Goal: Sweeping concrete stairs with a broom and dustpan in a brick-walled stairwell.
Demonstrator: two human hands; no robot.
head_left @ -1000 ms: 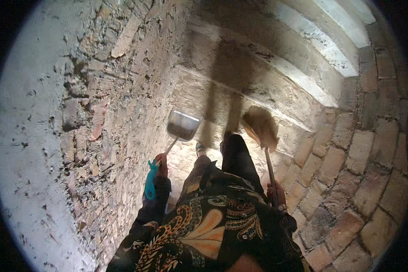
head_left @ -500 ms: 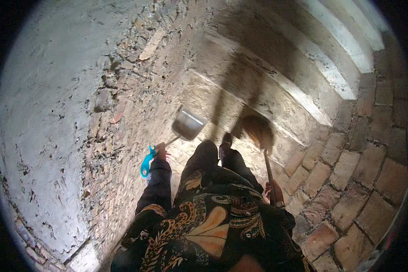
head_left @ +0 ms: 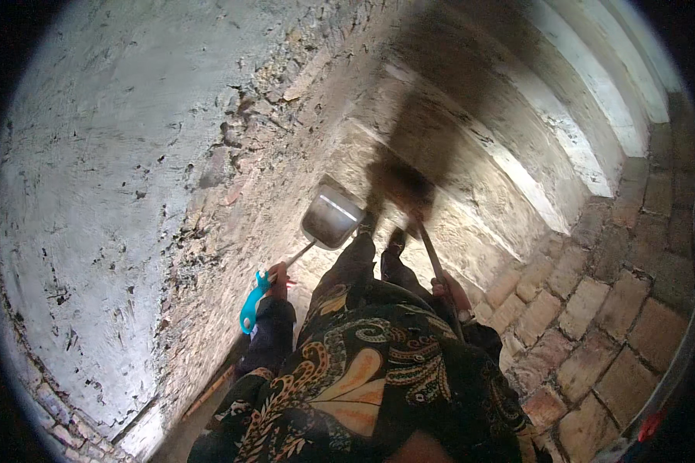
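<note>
My left hand (head_left: 279,282) is closed round the shaft of a long-handled dustpan (head_left: 330,222), just beside its curved turquoise grip. The grey metal pan is held out ahead, near the foot of the rough wall. In my right hand (head_left: 453,295) is the wooden stick of a broom (head_left: 430,248). Its bristle head, dark and blurred, lies in shadow ahead of my feet, to the right of the pan. Whether the bristles touch the floor I cannot tell.
A tall plastered wall (head_left: 108,193) with crumbling brick low down rises on my left. Pale stone steps (head_left: 517,166) climb ahead and to the right. Another brick wall (head_left: 587,332) stands close on my right. My own shadow falls across the steps.
The broom head has swung left, closer to the dustpan, and my right hand has moved up and left with it. The dustpan has shifted slightly right in view.
</note>
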